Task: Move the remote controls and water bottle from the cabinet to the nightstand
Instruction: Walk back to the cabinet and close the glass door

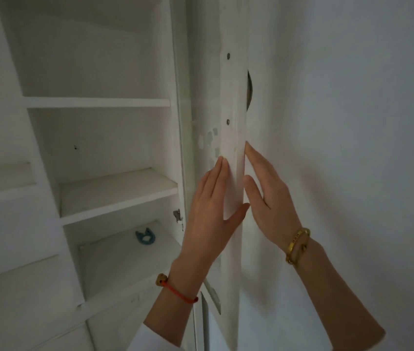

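A white cabinet [94, 102] with several shelves stands open on the left. Its white door [327, 122] is swung out, its narrow edge [233, 148] facing me. My left hand [211, 214] lies flat with fingers together against the inner side of that edge, thumb on the edge. My right hand [269, 196] lies flat on the door's outer face, fingers extended. Neither hand holds an object. No remote control or water bottle shows on the visible shelves.
A small blue ring-shaped item [145, 237] lies on a lower shelf [124, 252]. A dark curved handle recess [249, 89] sits high on the door. A metal hinge [178, 216] is on the cabinet frame.
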`<state>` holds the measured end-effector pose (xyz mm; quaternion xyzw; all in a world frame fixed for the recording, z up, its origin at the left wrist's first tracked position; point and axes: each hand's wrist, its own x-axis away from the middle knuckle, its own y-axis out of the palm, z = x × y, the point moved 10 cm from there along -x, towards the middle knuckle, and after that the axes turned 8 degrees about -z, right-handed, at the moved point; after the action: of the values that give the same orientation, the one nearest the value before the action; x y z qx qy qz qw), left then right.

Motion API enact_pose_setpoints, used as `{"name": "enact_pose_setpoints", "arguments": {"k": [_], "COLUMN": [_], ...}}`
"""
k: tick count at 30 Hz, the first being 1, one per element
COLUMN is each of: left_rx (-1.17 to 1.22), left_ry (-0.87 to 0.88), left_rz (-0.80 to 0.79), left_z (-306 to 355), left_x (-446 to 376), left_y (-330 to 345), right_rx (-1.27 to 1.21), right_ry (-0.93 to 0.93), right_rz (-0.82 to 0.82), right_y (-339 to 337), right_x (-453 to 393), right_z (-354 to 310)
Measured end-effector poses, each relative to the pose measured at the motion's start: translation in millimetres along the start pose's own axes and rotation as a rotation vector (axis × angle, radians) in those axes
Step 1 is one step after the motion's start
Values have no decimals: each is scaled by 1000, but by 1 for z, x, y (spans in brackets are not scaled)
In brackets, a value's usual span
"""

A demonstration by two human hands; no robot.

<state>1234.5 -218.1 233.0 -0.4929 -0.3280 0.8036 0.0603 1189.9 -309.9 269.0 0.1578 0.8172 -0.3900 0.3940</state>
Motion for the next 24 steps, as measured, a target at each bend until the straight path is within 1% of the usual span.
{"name": "enact_pose_setpoints", "arguments": {"k": [7,17,21,24], "left_rx": [-72,-209,-298,-313], "left_ry": [-19,-118,-165,-238], "left_rz": [143,141,168,196], "left_z": [-30,-92,-129,-164], "left_x": [35,66,76,85], "left_y": [-56,-137,-164,-182], "right_rx": [-79,-248,-242,-222], "right_ry": [-200,-358,-389,-427], "right_rz": [-88,-239,-274,-281], "right_y": [52,144,183,212], "right_x": [-6,-33,-48,-62], "right_z": [-53,-107,-123,-136]}}
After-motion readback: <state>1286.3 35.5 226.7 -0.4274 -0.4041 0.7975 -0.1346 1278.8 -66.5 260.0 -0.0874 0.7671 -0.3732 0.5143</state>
